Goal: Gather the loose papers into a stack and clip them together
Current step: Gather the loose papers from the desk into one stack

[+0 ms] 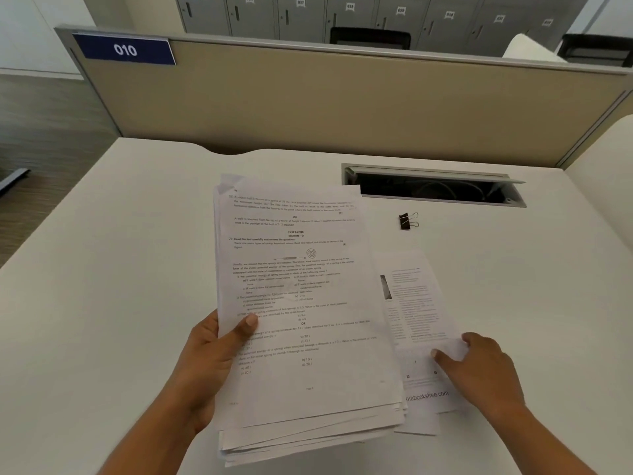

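The left hand (209, 358) grips a thick stack of white printed papers (301, 303) by its left edge, thumb curled over the top page and fingers hidden underneath. The stack is held just above the flat white desk (120, 269), in the middle of the view. Its sheets are unevenly aligned, and their lower edges fan out in steps near the bottom.

Just to the right of the stack, 1 single white printed sheet (411, 303) lies flat on the desk, its left side tucked under the stack's right edge. The right hand (486, 368) pinches this sheet at its right edge. The thumb is on top of the paper and the fingers curl at the edge, where the paper lifts slightly.

Beyond that sheet, a small black metal binder clip (406, 221) with silver wire handles lies alone on the desk, well apart from both hands. Behind it, an open recessed cable tray (435, 192) is set into the desk surface.

A beige partition panel (342, 104) runs along the far side of the desk and carries a blue sign (125, 49) reading 010. A row of grey numbered lockers (298, 18) stands behind the partition.
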A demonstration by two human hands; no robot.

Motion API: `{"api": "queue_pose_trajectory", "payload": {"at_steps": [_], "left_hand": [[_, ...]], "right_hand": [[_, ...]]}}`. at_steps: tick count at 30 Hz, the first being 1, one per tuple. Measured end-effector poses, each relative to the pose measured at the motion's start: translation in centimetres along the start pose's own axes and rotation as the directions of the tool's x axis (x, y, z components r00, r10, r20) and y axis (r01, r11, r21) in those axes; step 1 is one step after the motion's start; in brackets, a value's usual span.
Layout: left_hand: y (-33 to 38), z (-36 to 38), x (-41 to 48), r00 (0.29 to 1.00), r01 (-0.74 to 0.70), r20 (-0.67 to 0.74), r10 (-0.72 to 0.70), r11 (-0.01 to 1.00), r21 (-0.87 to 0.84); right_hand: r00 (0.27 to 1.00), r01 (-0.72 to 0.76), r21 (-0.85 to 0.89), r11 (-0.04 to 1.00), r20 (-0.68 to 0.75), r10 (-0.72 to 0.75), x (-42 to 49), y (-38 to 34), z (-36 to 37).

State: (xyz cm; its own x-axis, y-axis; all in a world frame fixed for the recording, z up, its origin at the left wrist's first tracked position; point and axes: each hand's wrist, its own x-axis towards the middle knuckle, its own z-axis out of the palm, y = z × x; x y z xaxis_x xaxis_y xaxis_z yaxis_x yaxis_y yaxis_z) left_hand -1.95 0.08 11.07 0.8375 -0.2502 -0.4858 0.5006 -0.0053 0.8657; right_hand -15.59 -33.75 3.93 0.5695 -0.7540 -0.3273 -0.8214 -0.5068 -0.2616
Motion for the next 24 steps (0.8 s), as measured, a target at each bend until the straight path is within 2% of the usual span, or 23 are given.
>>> {"api": "queue_pose_trajectory", "payload": {"at_steps": [4, 10, 16, 20, 24], "left_hand": [[-0.2, -0.3, 0.1, 1.000, 0.001, -0.022, 0.000, 1.000, 0.009], [-0.5, -0.5, 0.3, 1.000, 0.007, -0.030, -0.007, 1.000, 0.007], [-0.8, -0.8, 0.6, 0.999, 0.020, -0.040, -0.020, 1.000, -0.008], [-0.8, -1.1, 0.8, 0.998, 0.018, -0.057, -0.018, 1.000, -0.004], [-0.8, -1.6, 1.1, 0.997, 0.020, -0.080, -0.019, 1.000, 0.001]], "right_hand": [[0.999, -0.043, -0.073, 0.996, -0.004, 0.043, 0.1, 0.3, 0.3], [0.997, -0.066, 0.098, 0.993, 0.057, 0.061, 0.8, 0.8, 0.1], [0.999, -0.034, 0.250, 0.968, -0.005, 0.036, 1.0, 1.9, -0.6], [0.998, -0.004, 0.435, 0.901, -0.050, 0.029, 0.3, 2.2, -2.6], [0.996, -0.024, 0.628, 0.778, -0.054, 0.075, -0.6, 2.7, -5.0]]}}
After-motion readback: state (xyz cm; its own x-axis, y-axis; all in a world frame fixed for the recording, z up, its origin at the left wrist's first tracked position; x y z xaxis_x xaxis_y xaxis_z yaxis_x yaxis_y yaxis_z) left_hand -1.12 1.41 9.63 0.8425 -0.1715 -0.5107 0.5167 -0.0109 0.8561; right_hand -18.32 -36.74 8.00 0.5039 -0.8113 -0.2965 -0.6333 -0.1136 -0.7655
